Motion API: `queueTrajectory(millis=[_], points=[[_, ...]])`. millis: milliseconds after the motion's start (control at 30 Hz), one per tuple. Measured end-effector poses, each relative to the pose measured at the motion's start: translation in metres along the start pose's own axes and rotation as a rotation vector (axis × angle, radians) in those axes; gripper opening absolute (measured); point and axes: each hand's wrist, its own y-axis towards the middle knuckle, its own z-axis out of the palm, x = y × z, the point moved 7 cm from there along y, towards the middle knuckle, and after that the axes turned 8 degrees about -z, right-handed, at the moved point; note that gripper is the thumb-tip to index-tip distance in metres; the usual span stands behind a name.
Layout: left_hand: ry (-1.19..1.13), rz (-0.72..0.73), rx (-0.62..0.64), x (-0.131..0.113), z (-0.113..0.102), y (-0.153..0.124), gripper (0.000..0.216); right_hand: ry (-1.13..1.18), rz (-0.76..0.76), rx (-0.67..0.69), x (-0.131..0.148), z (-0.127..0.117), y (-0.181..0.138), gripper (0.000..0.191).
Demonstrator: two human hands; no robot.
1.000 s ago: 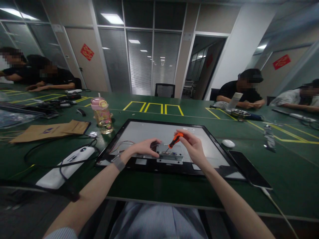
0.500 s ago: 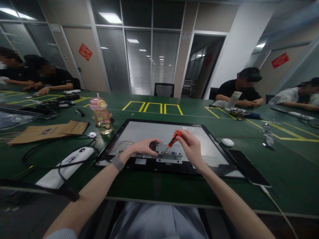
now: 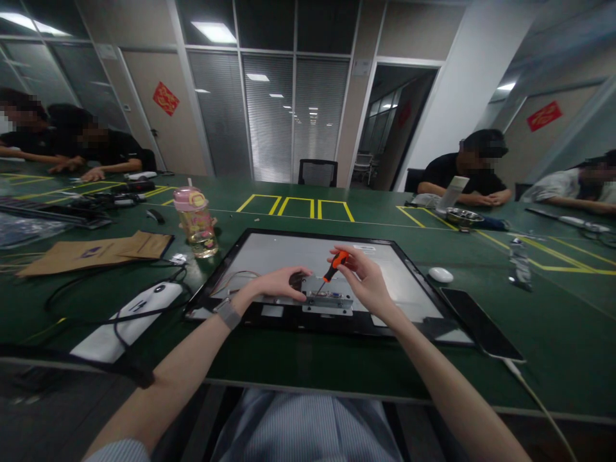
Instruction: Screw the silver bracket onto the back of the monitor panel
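Note:
A black-framed display panel (image 3: 269, 247) lies flat on the green table, its pale back upward. Near its front edge is a metal bracket (image 3: 332, 305) with a row of connectors. My right hand (image 3: 368, 279) grips an orange-and-black screwdriver (image 3: 335, 266) by the handle. The screwdriver slants down to the left, its tip at the connectors. My left hand (image 3: 283, 283) is curled round the left end of the bracket, thumb nearest me and fingers behind. A dark part shows between thumb and fingers; exactly where the fingers touch is hidden.
Left of the panel stand a pink-lidded bottle (image 3: 195, 221), a brown paper bag (image 3: 96, 251) and a white power bank-like device (image 3: 128, 324) with black cables across it. To the right lie a white earbud case (image 3: 441, 274) and a phone (image 3: 481, 324) on a cable. Several people sit around the table.
The screwdriver handle has shifted and tilted slightly, and my right-hand fingers have changed position on it. My left hand and the bracket stay in place.

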Motion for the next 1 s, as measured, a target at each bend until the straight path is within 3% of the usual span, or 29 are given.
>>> queueTrajectory(millis=[300, 767, 1000], points=[[-0.014, -0.013, 0.007, -0.0016, 0.0008, -0.0019, 0.061, -0.025, -0.021, 0.022, -0.0036, 0.0052, -0.0051, 0.034], [0.034, -0.003, -0.013, -0.0012, 0.0001, -0.0005, 0.061, 0.199, 0.034, 0.158, -0.0013, 0.0093, 0.0, 0.028], [0.03, -0.023, -0.013, -0.002, -0.0004, -0.0017, 0.061, 0.075, -0.009, 0.166, 0.0, 0.0107, 0.0006, 0.03]])
